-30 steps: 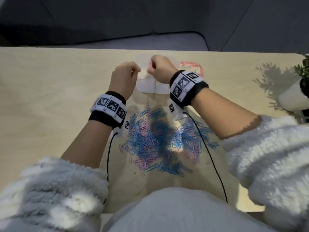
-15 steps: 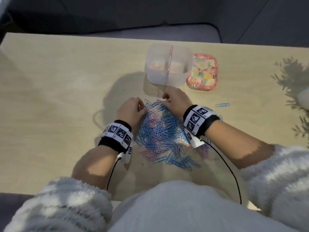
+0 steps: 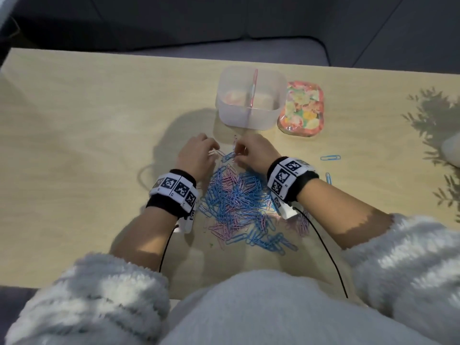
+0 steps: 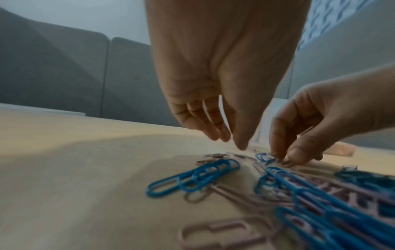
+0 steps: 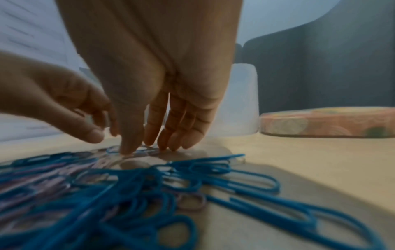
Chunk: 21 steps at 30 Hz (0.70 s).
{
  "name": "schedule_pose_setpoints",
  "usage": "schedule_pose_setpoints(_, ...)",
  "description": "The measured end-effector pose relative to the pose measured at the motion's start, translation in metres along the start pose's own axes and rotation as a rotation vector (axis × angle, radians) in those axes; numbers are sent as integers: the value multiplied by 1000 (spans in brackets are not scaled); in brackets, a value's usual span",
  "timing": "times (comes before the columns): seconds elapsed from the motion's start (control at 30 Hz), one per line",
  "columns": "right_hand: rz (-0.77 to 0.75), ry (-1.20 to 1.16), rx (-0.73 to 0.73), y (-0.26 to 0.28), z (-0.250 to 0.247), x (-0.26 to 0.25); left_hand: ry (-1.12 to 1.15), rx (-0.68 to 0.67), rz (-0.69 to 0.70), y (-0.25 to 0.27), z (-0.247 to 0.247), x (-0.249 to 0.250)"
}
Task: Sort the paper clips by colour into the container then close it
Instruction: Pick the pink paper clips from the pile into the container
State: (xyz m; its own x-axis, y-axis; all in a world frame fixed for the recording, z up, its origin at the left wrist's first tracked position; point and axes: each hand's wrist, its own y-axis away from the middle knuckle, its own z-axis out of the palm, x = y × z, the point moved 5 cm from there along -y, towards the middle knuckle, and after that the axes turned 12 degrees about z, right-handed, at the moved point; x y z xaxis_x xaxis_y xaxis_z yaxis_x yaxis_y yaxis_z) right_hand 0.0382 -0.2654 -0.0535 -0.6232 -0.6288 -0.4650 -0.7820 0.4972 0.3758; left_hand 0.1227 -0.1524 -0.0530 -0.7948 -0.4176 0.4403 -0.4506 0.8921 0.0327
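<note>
A heap of blue and pink paper clips [image 3: 239,202] lies on the wooden table in front of me. Beyond it stands the translucent container [image 3: 249,118] with a pink divider, open. Its floral lid [image 3: 302,108] lies flat to its right. Both hands are at the heap's far edge. My left hand [image 3: 199,155] points its thumb and fingers [image 4: 213,133] down over pale pink clips [image 4: 213,156], a little apart, with nothing between them. My right hand [image 3: 254,153] has its thumb and fingertips [image 5: 128,148] down on a blue clip [image 3: 227,156] lying on the table, pinching at it.
Two stray blue clips [image 3: 330,157] [image 3: 328,178] lie to the right of my right wrist. A white pot [image 3: 451,150] sits at the table's right edge and throws leaf shadows. A grey sofa runs behind the table. Cables hang from both wrist bands.
A second ago both hands were up at the container. They came back down to the heap's far edge. Over the last half second they have stayed there, picking at clips.
</note>
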Motion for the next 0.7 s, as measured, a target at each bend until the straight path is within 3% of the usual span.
schedule_pose_setpoints(0.1, -18, 56, -31, 0, 6, -2, -14, -117, 115, -17, 6, 7)
schedule_pose_setpoints(0.33, 21, 139, -48, 4, 7, 12, -60, -165, 107, -23, 7, 3)
schedule_pose_setpoints(0.47, 43, 155, -70, 1, 11, 14, 204, 32, -113, -12, -9, -20)
schedule_pose_setpoints(0.63, 35, 171, -62, -2, 9, 14, 993, 118, -586, 4, -6, -60)
schedule_pose_setpoints(0.7, 89, 6, -35, -8, 0, 18, 949, 89, -598, 5, -4, -66)
